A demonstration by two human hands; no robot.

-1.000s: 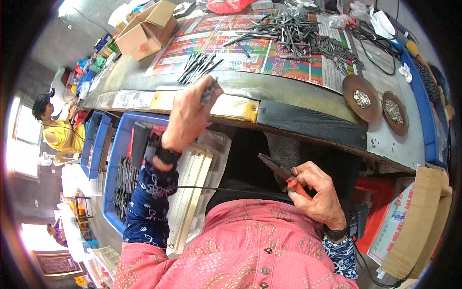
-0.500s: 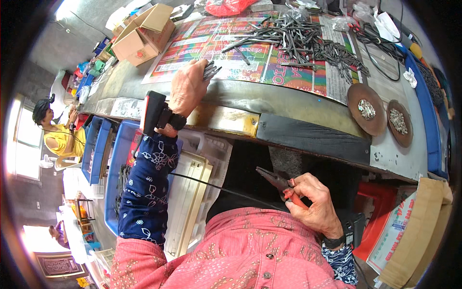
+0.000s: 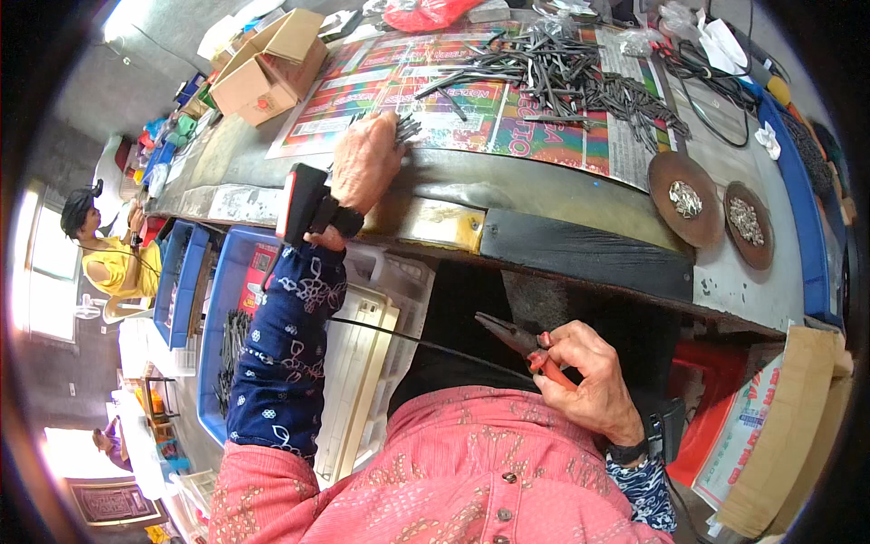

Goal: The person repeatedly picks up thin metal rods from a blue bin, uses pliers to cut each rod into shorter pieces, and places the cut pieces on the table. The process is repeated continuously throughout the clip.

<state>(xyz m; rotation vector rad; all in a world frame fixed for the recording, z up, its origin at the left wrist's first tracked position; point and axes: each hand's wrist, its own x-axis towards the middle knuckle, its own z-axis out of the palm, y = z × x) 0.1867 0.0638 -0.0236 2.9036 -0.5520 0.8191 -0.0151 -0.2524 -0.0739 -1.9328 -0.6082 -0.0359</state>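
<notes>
Over the front part of the bench, my left hand (image 3: 366, 161) is closed around a bunch of thin dark strips (image 3: 408, 129); their ends poke out past the fingers on both sides. My right hand (image 3: 594, 385) is held low in front of my body, gripping long-nose pliers (image 3: 517, 340) by red handles. The pliers' jaws point up and to the left, away from any other thing. A large heap of similar dark strips (image 3: 557, 77) lies on a colourful printed sheet (image 3: 435, 91) on the bench.
Two brown dishes (image 3: 666, 213) with small silvery pieces stand at the bench's right. An open cardboard box (image 3: 272, 77) sits at the far left. Below the left arm is a blue crate (image 3: 214, 363) holding dark strips. A red bin (image 3: 702, 381) is low on the right. Another person (image 3: 118, 254) sits far left.
My left hand has shifted slightly right and toward me, turning so its back faces up, with the strips still in it. The pliers in my right hand have barely moved.
</notes>
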